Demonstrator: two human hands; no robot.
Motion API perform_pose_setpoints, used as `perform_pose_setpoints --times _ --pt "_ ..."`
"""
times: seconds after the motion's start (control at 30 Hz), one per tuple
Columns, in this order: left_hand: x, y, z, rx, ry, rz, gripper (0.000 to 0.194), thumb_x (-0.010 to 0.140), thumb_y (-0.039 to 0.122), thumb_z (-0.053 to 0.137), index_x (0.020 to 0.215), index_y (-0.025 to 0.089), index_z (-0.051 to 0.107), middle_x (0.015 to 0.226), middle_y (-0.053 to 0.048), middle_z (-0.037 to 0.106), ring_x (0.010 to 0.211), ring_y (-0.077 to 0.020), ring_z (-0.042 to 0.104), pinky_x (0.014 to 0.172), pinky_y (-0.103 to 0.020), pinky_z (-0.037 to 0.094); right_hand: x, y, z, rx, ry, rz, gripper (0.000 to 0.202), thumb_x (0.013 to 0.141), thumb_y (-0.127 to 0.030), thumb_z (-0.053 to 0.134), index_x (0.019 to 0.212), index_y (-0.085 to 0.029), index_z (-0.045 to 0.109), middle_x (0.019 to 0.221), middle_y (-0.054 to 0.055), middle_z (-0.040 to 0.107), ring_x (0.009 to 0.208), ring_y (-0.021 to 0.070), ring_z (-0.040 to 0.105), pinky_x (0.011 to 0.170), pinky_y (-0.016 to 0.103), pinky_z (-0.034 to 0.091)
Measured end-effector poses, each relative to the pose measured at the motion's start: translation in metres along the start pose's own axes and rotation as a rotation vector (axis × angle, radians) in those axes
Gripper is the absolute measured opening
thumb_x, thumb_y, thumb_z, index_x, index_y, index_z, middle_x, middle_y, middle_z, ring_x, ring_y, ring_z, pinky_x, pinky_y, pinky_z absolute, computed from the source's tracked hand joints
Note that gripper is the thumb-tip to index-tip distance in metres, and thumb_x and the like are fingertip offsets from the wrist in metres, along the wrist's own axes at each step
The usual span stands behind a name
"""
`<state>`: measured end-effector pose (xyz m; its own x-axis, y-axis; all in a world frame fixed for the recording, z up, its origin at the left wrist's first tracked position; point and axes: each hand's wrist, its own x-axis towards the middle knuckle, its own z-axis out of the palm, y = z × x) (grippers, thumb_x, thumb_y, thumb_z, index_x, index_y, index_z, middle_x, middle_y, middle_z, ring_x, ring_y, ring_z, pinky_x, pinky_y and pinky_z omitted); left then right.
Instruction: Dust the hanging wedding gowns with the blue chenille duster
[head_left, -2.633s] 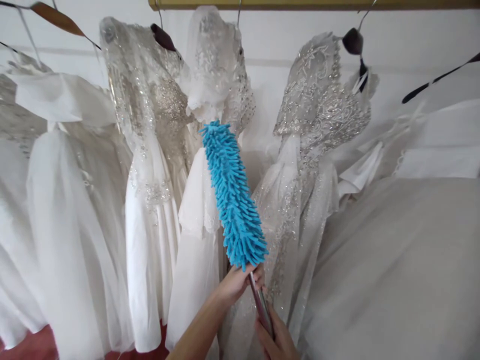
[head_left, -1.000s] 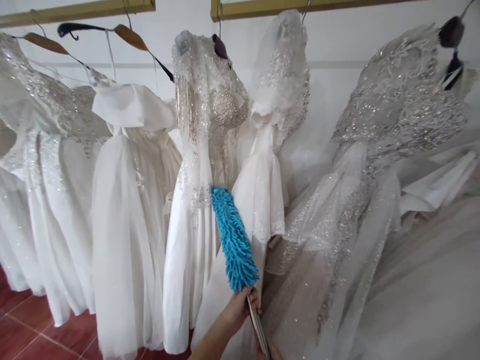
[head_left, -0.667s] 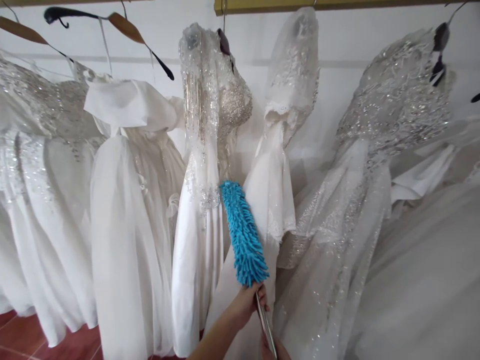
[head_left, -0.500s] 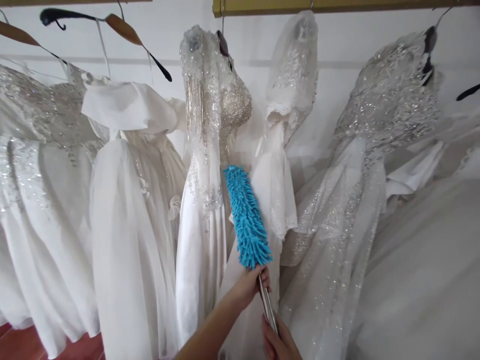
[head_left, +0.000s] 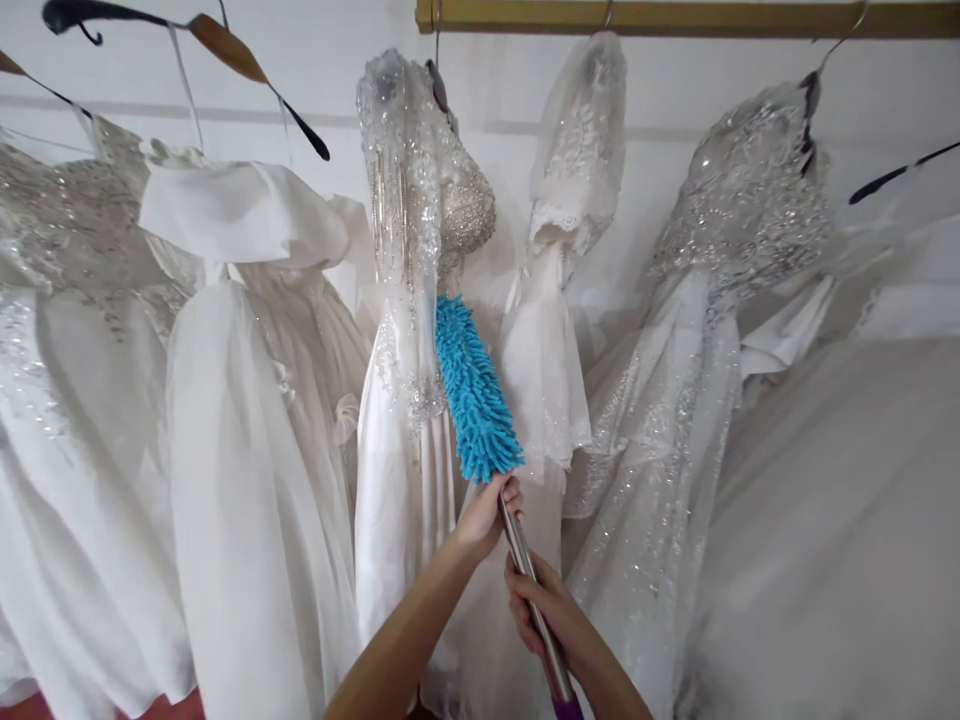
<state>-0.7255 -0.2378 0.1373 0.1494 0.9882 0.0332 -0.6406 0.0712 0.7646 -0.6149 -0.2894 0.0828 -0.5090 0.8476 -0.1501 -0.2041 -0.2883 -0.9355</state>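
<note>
A blue duster [head_left: 480, 400] with a shaggy head and a metal pole points up and away from me. Just below its head, my left hand [head_left: 487, 512] is closed around the pole. Lower down, my right hand [head_left: 541, 605] grips the same pole, above a purple handle part at the bottom edge. The duster's head lies over the right side of a beaded long-sleeved white dress [head_left: 401, 330]; whether it presses on the cloth I cannot tell. Right of the head hangs a narrower white dress [head_left: 544, 370] with a lace top.
More white gowns hang on both sides: a plain satin one [head_left: 247, 220] to the left and a sequined one [head_left: 742, 200] to the right. A golden rail [head_left: 690, 18] runs along the white wall above. A dark hanger [head_left: 225, 50] juts out at the upper left.
The duster and both hands have moved up and slightly left in view, showing more of the pole and its purple part. The camera view has also shifted a little.
</note>
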Motion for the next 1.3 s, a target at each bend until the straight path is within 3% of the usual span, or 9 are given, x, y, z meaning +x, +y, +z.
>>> perform_pose_setpoints --times 0.17,0.37,0.53,0.67,0.87,1.0,1.17,1.3 --pt "0.006 -0.001 -0.003 -0.022 0.02 -0.011 0.051 0.064 0.05 0.076 0.058 0.021 0.035 0.052 0.011 0.025 0.046 -0.0035 0.022 0.048 -0.021 0.031 0.013 -0.01 0.003 0.06 -0.042 0.021 0.033 0.068 -0.043 0.07 0.08 -0.023 0.046 0.039 -0.016 0.045 0.022 0.0028 0.029 0.026 0.014 0.025" --pt "0.017 -0.009 -0.006 -0.05 0.016 -0.009 0.048 0.066 0.047 0.074 0.06 0.021 0.035 0.053 0.011 0.026 0.045 -0.0035 0.024 0.048 -0.022 0.031 0.019 -0.005 -0.005 0.117 -0.064 0.013 0.04 0.068 -0.051 0.072 0.082 -0.023 0.047 0.04 -0.018 0.04 0.023 0.0016 0.022 0.026 0.013 0.021" --pt "0.026 -0.034 -0.019 -0.055 0.062 -0.066 0.047 0.067 0.047 0.073 0.059 0.021 0.034 0.051 0.011 0.024 0.044 -0.0037 0.022 0.048 -0.021 0.03 0.021 0.017 -0.019 0.138 -0.011 0.042 0.052 0.059 -0.06 0.076 0.081 -0.024 0.047 0.038 -0.018 0.04 0.023 0.0017 0.02 0.024 0.013 0.02" --pt "0.028 -0.059 -0.032 -0.051 0.123 -0.135 0.044 0.064 0.045 0.075 0.064 0.021 0.037 0.052 0.012 0.027 0.044 -0.004 0.024 0.049 -0.022 0.032 0.021 0.04 -0.032 0.175 0.024 0.07 0.049 0.064 -0.064 0.072 0.073 -0.024 0.045 0.039 -0.016 0.039 0.024 0.0011 0.02 0.025 0.013 0.019" --pt "0.026 -0.085 -0.044 -0.044 0.207 -0.189 0.044 0.062 0.044 0.076 0.068 0.021 0.039 0.056 0.012 0.033 0.046 -0.0045 0.031 0.054 -0.025 0.037 0.013 0.056 -0.054 0.195 -0.024 0.182 0.053 0.056 -0.064 0.078 0.074 -0.023 0.05 0.039 -0.015 0.041 0.025 0.0011 0.022 0.027 0.014 0.022" --pt "0.021 -0.098 -0.045 -0.032 0.268 -0.18 0.046 0.059 0.048 0.076 0.067 0.021 0.04 0.056 0.011 0.036 0.048 -0.005 0.034 0.055 -0.025 0.037 0.005 0.067 -0.069 0.193 -0.076 0.253 0.051 0.059 -0.062 0.078 0.076 -0.021 0.052 0.043 -0.013 0.046 0.027 0.0012 0.027 0.029 0.015 0.025" --pt "0.016 -0.1 -0.042 0.007 0.288 -0.159 0.051 0.053 0.052 0.078 0.066 0.021 0.04 0.054 0.011 0.036 0.049 -0.0053 0.034 0.055 -0.026 0.037 0.0 0.075 -0.076 0.187 -0.127 0.284 0.05 0.066 -0.064 0.072 0.067 -0.022 0.046 0.042 -0.013 0.044 0.026 0.0006 0.024 0.029 0.015 0.023" --pt "0.013 -0.086 -0.029 0.004 0.227 -0.13 0.051 0.057 0.052 0.077 0.065 0.021 0.038 0.054 0.011 0.032 0.047 -0.0046 0.029 0.054 -0.024 0.036 -0.009 0.057 -0.066 0.246 -0.122 0.258 0.047 0.067 -0.059 0.075 0.073 -0.021 0.049 0.043 -0.015 0.041 0.028 -0.0004 0.019 0.03 0.014 0.019"
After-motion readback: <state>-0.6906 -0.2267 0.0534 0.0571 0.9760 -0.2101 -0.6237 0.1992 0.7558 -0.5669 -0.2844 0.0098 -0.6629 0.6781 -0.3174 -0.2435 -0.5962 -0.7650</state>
